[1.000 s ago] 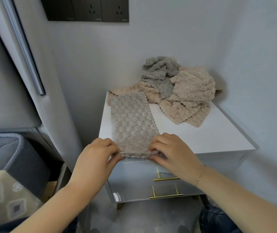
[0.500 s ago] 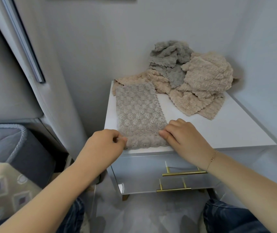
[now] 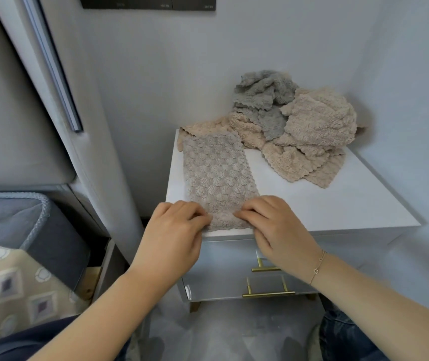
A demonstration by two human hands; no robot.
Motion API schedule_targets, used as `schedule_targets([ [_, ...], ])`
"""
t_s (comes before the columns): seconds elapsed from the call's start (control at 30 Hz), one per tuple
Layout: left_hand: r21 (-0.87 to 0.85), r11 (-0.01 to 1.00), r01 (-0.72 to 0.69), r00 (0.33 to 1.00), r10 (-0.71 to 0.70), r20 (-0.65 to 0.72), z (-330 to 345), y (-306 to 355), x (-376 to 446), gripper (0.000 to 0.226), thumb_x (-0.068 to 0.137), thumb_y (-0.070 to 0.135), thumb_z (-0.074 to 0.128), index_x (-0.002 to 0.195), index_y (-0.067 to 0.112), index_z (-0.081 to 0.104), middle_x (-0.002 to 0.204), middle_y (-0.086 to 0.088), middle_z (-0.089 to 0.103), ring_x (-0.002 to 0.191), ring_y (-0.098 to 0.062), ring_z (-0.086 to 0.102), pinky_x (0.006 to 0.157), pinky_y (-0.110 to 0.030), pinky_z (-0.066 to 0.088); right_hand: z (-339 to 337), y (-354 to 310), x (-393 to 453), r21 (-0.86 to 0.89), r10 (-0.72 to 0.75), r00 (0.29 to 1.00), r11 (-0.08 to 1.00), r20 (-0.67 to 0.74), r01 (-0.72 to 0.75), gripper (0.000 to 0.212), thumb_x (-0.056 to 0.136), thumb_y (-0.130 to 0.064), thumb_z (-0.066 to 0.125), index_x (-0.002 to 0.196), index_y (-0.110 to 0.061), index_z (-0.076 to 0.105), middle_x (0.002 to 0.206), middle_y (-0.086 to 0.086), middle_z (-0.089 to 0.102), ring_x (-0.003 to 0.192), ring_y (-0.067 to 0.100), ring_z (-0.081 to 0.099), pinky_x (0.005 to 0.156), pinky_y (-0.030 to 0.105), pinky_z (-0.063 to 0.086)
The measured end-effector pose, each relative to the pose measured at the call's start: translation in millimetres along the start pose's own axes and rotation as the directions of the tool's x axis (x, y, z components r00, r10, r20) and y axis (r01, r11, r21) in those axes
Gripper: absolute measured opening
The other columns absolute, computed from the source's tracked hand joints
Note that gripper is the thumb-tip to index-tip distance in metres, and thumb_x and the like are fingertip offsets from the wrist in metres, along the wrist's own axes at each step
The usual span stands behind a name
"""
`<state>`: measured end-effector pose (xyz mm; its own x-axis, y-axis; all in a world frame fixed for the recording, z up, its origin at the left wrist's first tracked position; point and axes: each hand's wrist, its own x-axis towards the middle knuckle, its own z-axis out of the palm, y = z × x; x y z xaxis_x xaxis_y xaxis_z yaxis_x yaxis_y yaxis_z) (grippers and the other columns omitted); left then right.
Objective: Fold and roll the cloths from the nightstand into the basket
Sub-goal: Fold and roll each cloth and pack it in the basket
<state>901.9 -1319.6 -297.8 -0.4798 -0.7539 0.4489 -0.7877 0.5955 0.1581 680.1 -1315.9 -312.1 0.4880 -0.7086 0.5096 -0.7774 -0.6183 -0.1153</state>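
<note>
A grey-beige textured cloth (image 3: 217, 175) lies folded into a long strip on the left part of the white nightstand (image 3: 338, 204), running from the back edge to the front edge. My left hand (image 3: 174, 230) and my right hand (image 3: 275, 225) both grip its near end at the front edge, fingers curled onto the fabric, which is bunched there into a small roll. A dark grey basket (image 3: 39, 225) with a braided rim stands low at the left.
A heap of loose cloths sits at the back right of the nightstand: beige ones (image 3: 317, 131) and a grey one (image 3: 262, 97). Walls close in behind and to the right. A padded headboard (image 3: 13, 100) is at the left. Gold drawer handles (image 3: 268, 294) show below.
Both hands have closed in on the strip's near end again and curled it over. The camera view has shifted slightly.
</note>
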Motion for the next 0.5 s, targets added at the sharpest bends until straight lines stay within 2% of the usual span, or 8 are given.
schedule_targets([
  [0.07, -0.021, 1.000, 0.023, 0.999, -0.023, 0.030, 1, 1, -6, 0.031, 0.081, 0.025, 0.046, 0.098, 0.020, 0.072, 0.096, 0.010, 0.065, 0.084, -0.014, 0.062, 0.080, -0.030, 0.037, -1, -4, -6, 0.026, 0.056, 0.997, 0.998, 0.053, -0.058, 0.035, 0.082, -0.015, 0.052, 0.113, -0.007, 0.065, 0.104, 0.002, 0.058, 0.099, 0.016, 0.053, 0.090, 0.027, 0.039],
  [0.13, -0.001, 1.000, 0.000, 0.999, 0.000, 0.039, 3, -2, -10, 0.030, 0.080, 0.027, 0.058, 0.106, 0.019, 0.069, 0.102, 0.009, 0.064, 0.088, -0.013, 0.062, 0.084, -0.027, 0.035, -1, -6, -12, 0.016, 0.092, 0.992, 0.995, 0.086, -0.094, 0.043, 0.078, -0.022, 0.065, 0.119, -0.010, 0.062, 0.108, 0.001, 0.056, 0.101, 0.015, 0.052, 0.091, 0.026, 0.038],
  [0.23, -0.049, 0.999, -0.003, 1.000, 0.004, 0.012, 9, -3, -15, 0.037, 0.072, 0.012, 0.077, 0.107, 0.020, 0.066, 0.103, 0.008, 0.063, 0.091, -0.013, 0.056, 0.082, -0.025, 0.034, 1, -10, -17, 0.004, 0.137, 0.989, 0.991, 0.047, -0.137, 0.048, 0.072, -0.013, 0.077, 0.118, -0.013, 0.062, 0.103, 0.000, 0.056, 0.096, 0.015, 0.052, 0.088, 0.021, 0.034],
  [0.3, -0.083, 0.997, 0.002, 1.000, -0.003, -0.014, 8, 0, -17, 0.030, 0.075, 0.010, 0.070, 0.102, 0.021, 0.067, 0.098, 0.010, 0.063, 0.087, -0.012, 0.056, 0.080, -0.025, 0.035, 0, -12, -18, 0.022, 0.127, 0.992, 0.992, 0.006, -0.127, 0.040, 0.073, -0.007, 0.077, 0.111, -0.014, 0.065, 0.098, -0.001, 0.057, 0.091, 0.014, 0.052, 0.085, 0.018, 0.031],
  [0.37, -0.121, 0.992, 0.019, 0.999, -0.023, -0.028, 3, 2, -19, 0.020, 0.082, 0.018, 0.056, 0.097, 0.025, 0.068, 0.093, 0.014, 0.064, 0.083, -0.009, 0.057, 0.080, -0.026, 0.035, -5, -11, -17, 0.050, 0.113, 0.993, 0.993, -0.033, -0.111, 0.031, 0.074, -0.005, 0.073, 0.103, -0.016, 0.069, 0.092, -0.004, 0.060, 0.088, 0.011, 0.051, 0.084, 0.017, 0.030],
  [0.43, -0.165, 0.985, 0.042, 0.999, -0.043, -0.005, -3, 2, -19, 0.021, 0.085, 0.028, 0.049, 0.095, 0.029, 0.068, 0.089, 0.018, 0.064, 0.081, -0.005, 0.056, 0.080, -0.025, 0.036, -11, -8, -15, 0.080, 0.131, 0.988, 0.989, -0.078, -0.125, 0.022, 0.074, -0.012, 0.068, 0.094, -0.019, 0.072, 0.086, -0.008, 0.064, 0.086, 0.009, 0.049, 0.088, 0.014, 0.027],
  [0.5, -0.196, 0.979, 0.047, 0.999, -0.047, 0.005, -6, 0, -17, 0.017, 0.085, 0.031, 0.055, 0.095, 0.031, 0.068, 0.083, 0.020, 0.063, 0.081, 0.000, 0.051, 0.078, -0.023, 0.038, -16, -6, -13, 0.148, 0.180, 0.979, 0.975, -0.097, -0.165, 0.019, 0.074, -0.021, 0.066, 0.090, -0.021, 0.075, 0.082, -0.012, 0.066, 0.086, 0.005, 0.046, 0.089, 0.012, 0.026],
])
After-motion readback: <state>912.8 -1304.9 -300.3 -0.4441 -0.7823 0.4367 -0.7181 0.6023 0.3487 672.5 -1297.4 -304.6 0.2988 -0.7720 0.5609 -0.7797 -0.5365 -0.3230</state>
